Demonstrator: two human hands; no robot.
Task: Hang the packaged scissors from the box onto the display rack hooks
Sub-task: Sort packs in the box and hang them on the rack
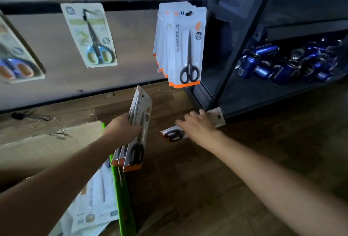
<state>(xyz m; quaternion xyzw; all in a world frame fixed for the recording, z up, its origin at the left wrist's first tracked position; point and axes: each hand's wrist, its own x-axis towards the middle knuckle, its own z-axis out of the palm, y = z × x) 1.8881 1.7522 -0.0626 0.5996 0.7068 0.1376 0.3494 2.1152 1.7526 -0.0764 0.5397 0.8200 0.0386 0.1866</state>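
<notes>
Wood-grain floor [188, 179] runs under me up to a ribbed translucent wall panel [47, 47] crossed by a black rail [131, 6]. From a hook [188, 13] at upper centre hangs a thick stack of hung scissors packs [185, 47], white cards with orange bottoms and black handles. To the left hangs a blue-handled scissors pack [90, 36], and another pack [17, 60] sits blurred at the left edge.

My left hand [122, 128], centre frame, grips a bundle of scissors packs [138, 122] around its middle, fingers curled behind and the thumb side towards me. The bundle stands tilted, handles downward, over the cardboard box [47, 145] at lower left. The box has a green edge [122, 198], with more packs [94, 203] lying inside.

My right hand [197, 124] reaches just right of centre, fingers stretched out and slightly apart over a single scissors pack [173, 135] lying flat on the floor. I can't tell whether my fingertips press on it. That pack's far end lies at the foot of a black shelving unit [235, 47], where blue cans [282, 62] are heaped on a shelf at the right.
</notes>
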